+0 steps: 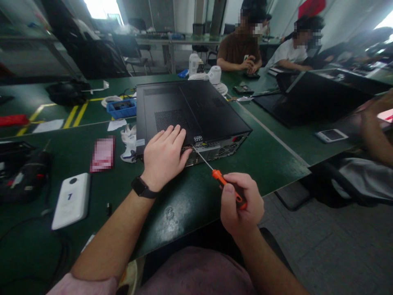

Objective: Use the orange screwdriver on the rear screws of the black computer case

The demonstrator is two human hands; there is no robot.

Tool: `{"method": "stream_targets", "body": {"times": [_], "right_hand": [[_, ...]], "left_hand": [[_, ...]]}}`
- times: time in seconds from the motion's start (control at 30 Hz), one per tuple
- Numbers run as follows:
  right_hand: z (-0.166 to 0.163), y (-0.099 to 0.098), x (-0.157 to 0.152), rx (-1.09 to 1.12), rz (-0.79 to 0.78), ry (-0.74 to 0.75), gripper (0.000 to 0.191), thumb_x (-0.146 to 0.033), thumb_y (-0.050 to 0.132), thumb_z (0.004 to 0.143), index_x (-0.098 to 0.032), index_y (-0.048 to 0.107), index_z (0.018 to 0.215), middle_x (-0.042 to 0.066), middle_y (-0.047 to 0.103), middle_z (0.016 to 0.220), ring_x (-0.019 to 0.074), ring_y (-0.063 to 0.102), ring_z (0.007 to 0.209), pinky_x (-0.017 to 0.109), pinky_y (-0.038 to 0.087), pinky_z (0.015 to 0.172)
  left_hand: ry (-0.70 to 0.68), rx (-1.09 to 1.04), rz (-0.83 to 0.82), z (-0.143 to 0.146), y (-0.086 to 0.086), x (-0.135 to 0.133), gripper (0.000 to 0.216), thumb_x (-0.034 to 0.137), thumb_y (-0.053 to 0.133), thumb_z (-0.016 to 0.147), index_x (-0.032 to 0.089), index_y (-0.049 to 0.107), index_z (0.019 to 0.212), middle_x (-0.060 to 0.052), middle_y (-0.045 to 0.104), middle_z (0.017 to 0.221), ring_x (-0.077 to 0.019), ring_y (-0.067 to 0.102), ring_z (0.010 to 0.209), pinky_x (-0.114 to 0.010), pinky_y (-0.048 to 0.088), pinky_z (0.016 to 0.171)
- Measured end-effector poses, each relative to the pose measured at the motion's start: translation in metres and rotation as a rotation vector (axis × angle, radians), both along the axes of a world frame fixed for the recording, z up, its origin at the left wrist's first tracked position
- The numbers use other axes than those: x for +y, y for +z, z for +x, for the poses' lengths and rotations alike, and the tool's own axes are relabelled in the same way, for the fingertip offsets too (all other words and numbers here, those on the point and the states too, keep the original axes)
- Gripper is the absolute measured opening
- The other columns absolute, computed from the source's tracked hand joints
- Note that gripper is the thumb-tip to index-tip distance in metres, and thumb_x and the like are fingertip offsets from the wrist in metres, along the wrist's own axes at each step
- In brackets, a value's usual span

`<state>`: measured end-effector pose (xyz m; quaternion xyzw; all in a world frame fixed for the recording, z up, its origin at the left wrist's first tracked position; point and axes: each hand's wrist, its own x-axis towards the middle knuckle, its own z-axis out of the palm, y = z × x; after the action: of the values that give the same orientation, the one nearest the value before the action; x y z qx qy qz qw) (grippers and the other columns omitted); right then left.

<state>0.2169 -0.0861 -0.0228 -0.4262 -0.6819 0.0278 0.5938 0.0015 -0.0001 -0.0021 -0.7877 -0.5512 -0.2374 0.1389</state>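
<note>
A black computer case (196, 106) lies flat on the green table, its rear panel with ports and a fan grille facing me. My left hand (166, 153) rests flat on the near left part of its top, fingers stretched out beside the perforated vent. In my right hand (242, 203) is a screwdriver (219, 177) with an orange and black handle, gripped in closed fingers. Its metal shaft slants up and left, and the tip meets the upper rear edge of the case near my left thumb. Whether a screw sits under the tip is too small to tell.
Left of the case are a crumpled white wrapper (129, 143), a pink packet (103, 154), a white power bank (71, 200) and a power drill (27, 172). A blue tray (122, 108) stands behind. On the right lie a phone (331, 135) and a black panel. Co-workers sit across the table.
</note>
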Motion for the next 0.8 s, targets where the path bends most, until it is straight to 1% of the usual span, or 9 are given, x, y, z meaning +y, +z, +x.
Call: {"method": "stream_targets", "body": {"times": [0.13, 0.27, 0.33, 0.43, 0.53, 0.63, 0.8], "right_hand": [[-0.001, 0.002, 0.002, 0.029, 0.027, 0.008, 0.017, -0.012, 0.064, 0.1, -0.023, 0.071, 0.112, 0.004, 0.077, 0.097, 0.0185, 0.077, 0.082, 0.032, 0.063, 0.069], [0.001, 0.007, 0.003, 0.031, -0.022, 0.002, 0.016, -0.012, 0.064, 0.101, -0.024, 0.072, 0.109, 0.001, 0.076, 0.092, 0.0163, 0.076, 0.076, 0.029, 0.06, 0.066], [0.002, 0.009, 0.004, 0.02, -0.046, -0.004, 0.015, -0.013, 0.064, 0.102, -0.024, 0.072, 0.108, 0.0, 0.075, 0.09, 0.0152, 0.075, 0.073, 0.028, 0.059, 0.065], [0.003, 0.011, 0.004, 0.009, -0.058, -0.021, 0.012, -0.015, 0.065, 0.102, -0.024, 0.072, 0.107, -0.002, 0.075, 0.087, 0.0138, 0.074, 0.069, 0.027, 0.056, 0.063], [0.004, 0.015, 0.005, -0.001, -0.056, -0.042, 0.01, -0.017, 0.065, 0.103, -0.024, 0.072, 0.105, -0.002, 0.076, 0.085, 0.0131, 0.072, 0.067, 0.026, 0.054, 0.061], [0.003, 0.022, 0.007, -0.023, -0.054, -0.048, 0.009, -0.018, 0.064, 0.102, -0.024, 0.072, 0.103, -0.002, 0.077, 0.085, 0.0134, 0.073, 0.067, 0.025, 0.052, 0.058], [0.002, 0.042, 0.011, -0.072, -0.064, -0.031, 0.011, -0.019, 0.062, 0.102, -0.023, 0.07, 0.097, -0.002, 0.078, 0.083, 0.0132, 0.071, 0.064, 0.026, 0.051, 0.057]], "left_hand": [[-0.001, 0.002, 0.01, 0.0, 0.0, 0.0, 0.054, 0.037, 0.06, 0.11, 0.01, 0.064, 0.157, -0.02, 0.065, 0.164, -0.038, 0.061, 0.155, -0.055, 0.048, 0.128], [-0.005, 0.017, 0.021, 0.0, 0.0, 0.0, 0.054, 0.036, 0.061, 0.11, 0.007, 0.065, 0.155, -0.022, 0.066, 0.163, -0.0383, 0.062, 0.154, -0.055, 0.05, 0.128], [-0.006, 0.014, 0.018, 0.0, 0.0, 0.0, 0.053, 0.036, 0.061, 0.109, 0.008, 0.065, 0.155, -0.022, 0.066, 0.163, -0.0383, 0.063, 0.154, -0.056, 0.05, 0.127], [-0.001, 0.014, 0.021, 0.001, 0.0, 0.001, 0.053, 0.036, 0.061, 0.109, 0.01, 0.066, 0.155, -0.021, 0.066, 0.163, -0.0386, 0.063, 0.153, -0.056, 0.051, 0.127], [-0.002, 0.032, 0.039, 0.001, -0.001, 0.001, 0.052, 0.036, 0.06, 0.11, 0.007, 0.066, 0.153, -0.022, 0.067, 0.162, -0.039, 0.064, 0.152, -0.055, 0.051, 0.126], [-0.001, 0.036, 0.051, 0.001, -0.002, 0.002, 0.052, 0.036, 0.059, 0.11, 0.006, 0.067, 0.152, -0.022, 0.068, 0.16, -0.0388, 0.065, 0.151, -0.055, 0.052, 0.126], [0.001, 0.033, 0.06, 0.001, -0.004, 0.004, 0.051, 0.037, 0.059, 0.11, 0.009, 0.068, 0.151, -0.021, 0.067, 0.161, -0.0393, 0.066, 0.15, -0.056, 0.052, 0.126]]}}
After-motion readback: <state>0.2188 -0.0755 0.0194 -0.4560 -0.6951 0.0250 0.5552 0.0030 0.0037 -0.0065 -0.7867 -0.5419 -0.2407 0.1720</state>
